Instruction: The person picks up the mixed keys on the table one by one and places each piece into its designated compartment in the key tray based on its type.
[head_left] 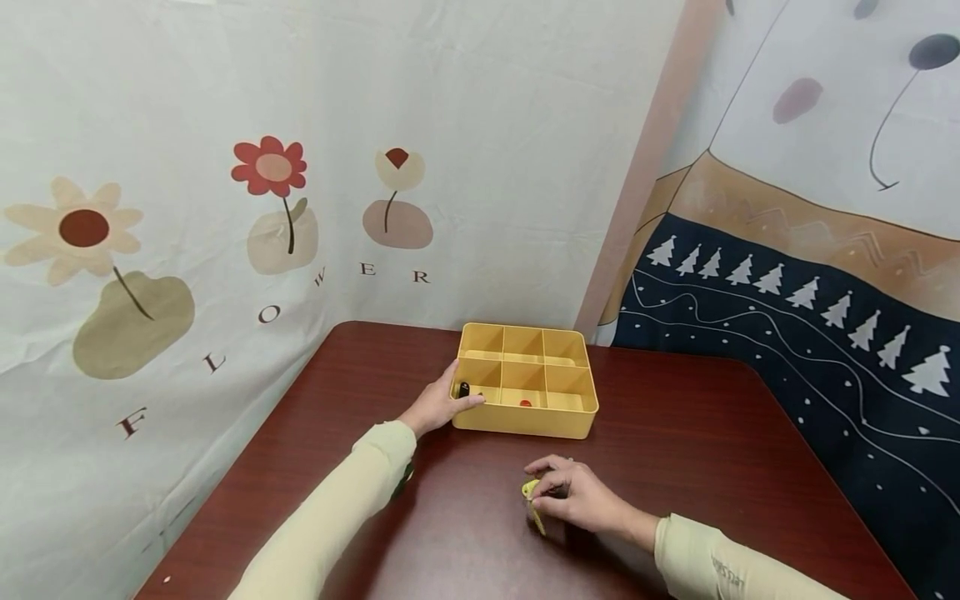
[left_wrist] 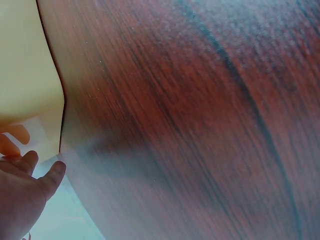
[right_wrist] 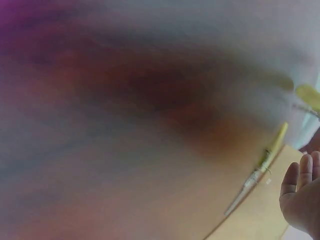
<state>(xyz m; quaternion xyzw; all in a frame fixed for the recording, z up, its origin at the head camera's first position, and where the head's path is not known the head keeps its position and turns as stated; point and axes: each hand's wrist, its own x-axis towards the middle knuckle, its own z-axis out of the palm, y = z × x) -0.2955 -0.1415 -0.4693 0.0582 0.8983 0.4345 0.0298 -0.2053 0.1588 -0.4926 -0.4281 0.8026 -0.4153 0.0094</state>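
Observation:
A yellow box divided into several compartments stands toward the back of the table. My left hand grips its near left corner, the thumb lying over the front rim; the left wrist view shows that hand's fingers at the box wall. Over the table in front of the box, my right hand pinches a small, slim yellow and silver-grey thing between thumb and fingers. In the right wrist view this thing has a yellow end and a narrow greyish end; its exact kind I cannot tell.
In the box's front left compartment is a small black object, and a red one lies in the front middle compartment. The dark red wooden table meets hanging printed cloths at the back and left. A small white speck lies at front left.

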